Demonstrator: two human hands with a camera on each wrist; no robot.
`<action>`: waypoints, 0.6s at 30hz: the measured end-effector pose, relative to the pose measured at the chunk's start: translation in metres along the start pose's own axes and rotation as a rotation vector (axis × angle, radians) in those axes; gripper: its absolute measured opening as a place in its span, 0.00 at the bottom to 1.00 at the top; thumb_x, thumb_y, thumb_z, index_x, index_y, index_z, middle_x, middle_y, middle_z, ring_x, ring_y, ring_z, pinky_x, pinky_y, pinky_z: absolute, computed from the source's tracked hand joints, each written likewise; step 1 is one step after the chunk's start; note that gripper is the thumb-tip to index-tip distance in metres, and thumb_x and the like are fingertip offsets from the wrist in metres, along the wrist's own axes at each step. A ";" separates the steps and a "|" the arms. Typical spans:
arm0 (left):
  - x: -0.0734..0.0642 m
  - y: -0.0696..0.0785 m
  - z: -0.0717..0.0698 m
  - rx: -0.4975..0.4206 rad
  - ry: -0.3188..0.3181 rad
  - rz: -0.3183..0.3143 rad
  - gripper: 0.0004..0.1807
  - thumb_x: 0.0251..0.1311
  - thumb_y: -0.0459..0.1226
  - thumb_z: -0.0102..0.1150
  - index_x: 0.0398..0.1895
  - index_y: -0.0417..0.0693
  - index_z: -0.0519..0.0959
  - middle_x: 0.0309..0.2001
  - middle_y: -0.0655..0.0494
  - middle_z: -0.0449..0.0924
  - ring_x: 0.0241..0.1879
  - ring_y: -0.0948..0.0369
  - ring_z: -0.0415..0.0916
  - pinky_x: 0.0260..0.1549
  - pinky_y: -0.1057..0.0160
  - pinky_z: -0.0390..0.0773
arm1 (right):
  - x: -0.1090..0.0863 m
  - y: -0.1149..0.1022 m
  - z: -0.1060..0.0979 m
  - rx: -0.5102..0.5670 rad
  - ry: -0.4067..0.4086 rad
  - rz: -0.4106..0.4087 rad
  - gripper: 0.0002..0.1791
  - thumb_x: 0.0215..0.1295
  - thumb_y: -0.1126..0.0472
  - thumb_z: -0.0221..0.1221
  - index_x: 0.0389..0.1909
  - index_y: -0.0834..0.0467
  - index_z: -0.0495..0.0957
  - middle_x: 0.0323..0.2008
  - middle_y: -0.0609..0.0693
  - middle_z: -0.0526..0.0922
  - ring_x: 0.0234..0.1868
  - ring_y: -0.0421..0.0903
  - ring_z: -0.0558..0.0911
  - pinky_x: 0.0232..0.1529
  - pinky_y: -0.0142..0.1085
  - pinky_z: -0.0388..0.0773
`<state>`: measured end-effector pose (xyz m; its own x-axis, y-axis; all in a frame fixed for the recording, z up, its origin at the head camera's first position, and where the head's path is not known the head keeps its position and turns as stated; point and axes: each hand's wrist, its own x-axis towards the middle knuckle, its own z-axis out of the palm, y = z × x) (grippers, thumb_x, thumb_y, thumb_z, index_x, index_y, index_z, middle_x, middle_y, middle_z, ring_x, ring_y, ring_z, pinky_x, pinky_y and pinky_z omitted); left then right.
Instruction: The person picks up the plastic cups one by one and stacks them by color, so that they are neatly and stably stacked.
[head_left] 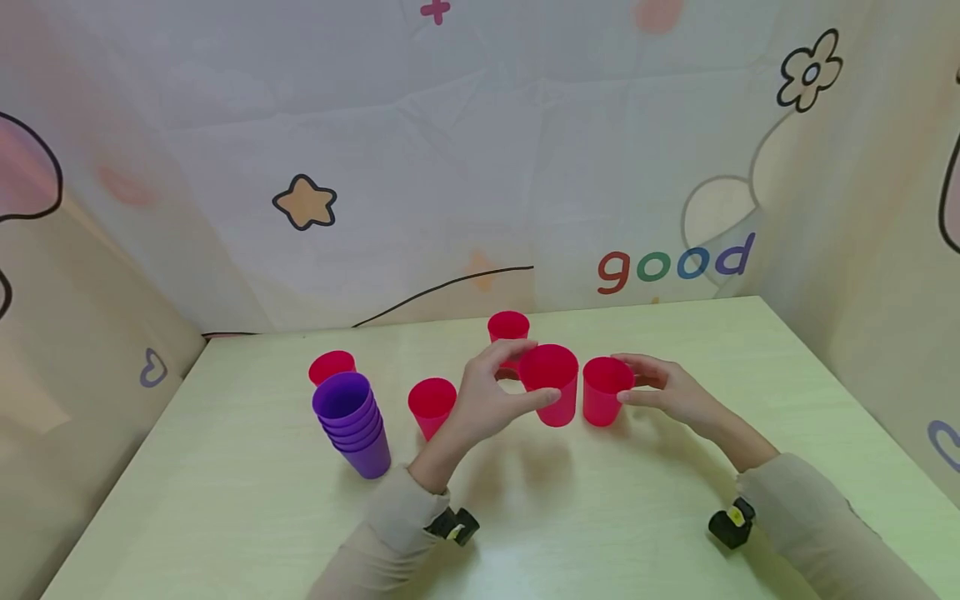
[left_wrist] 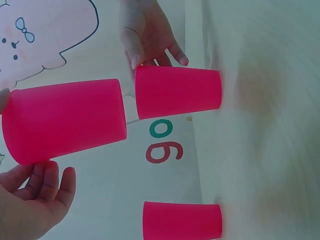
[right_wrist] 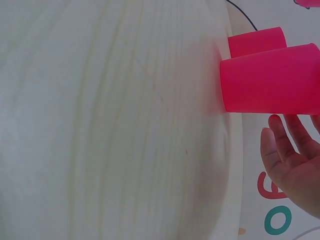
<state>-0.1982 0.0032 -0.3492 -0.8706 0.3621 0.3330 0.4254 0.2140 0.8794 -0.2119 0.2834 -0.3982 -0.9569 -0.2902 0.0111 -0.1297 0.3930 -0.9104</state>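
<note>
My left hand (head_left: 491, 387) holds a red cup (head_left: 551, 387) near its rim between thumb and fingers. The cup hangs above the table, mouth up and tilted a little, as the left wrist view also shows. Just right of it, my right hand (head_left: 671, 392) has thumb and fingertips at the rim of another red cup (head_left: 602, 396), which stands upright on the table. Behind the left hand stands a red cup (head_left: 508, 323), partly hidden. Left of that hand is one more red cup (head_left: 431, 400), its base covered by the forearm.
At the left, a leaning stack of nested purple cups (head_left: 360, 429) partly hides a red cup (head_left: 330, 365). The pale wooden table (head_left: 247, 517) ends at a printed cloth backdrop (head_left: 420, 183), with cloth on both sides too.
</note>
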 end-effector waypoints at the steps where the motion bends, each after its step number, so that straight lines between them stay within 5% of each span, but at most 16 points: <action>1: 0.002 0.001 0.001 -0.004 0.004 -0.003 0.32 0.42 0.41 0.70 0.55 0.48 0.72 0.49 0.59 0.73 0.44 0.58 0.72 0.40 0.63 0.75 | 0.000 0.000 0.000 0.001 0.001 0.001 0.36 0.55 0.59 0.63 0.64 0.63 0.60 0.56 0.63 0.69 0.52 0.59 0.71 0.44 0.41 0.76; 18: 0.037 0.011 0.017 -0.063 0.070 -0.021 0.33 0.42 0.42 0.70 0.55 0.49 0.72 0.47 0.61 0.73 0.45 0.61 0.71 0.37 0.65 0.76 | 0.000 0.003 0.002 0.017 0.007 0.012 0.36 0.55 0.57 0.63 0.63 0.61 0.61 0.56 0.61 0.68 0.52 0.59 0.71 0.45 0.46 0.75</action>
<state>-0.2212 0.0343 -0.3333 -0.8955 0.2929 0.3351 0.3921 0.1631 0.9054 -0.2117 0.2828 -0.4018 -0.9601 -0.2798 0.0032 -0.1142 0.3816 -0.9172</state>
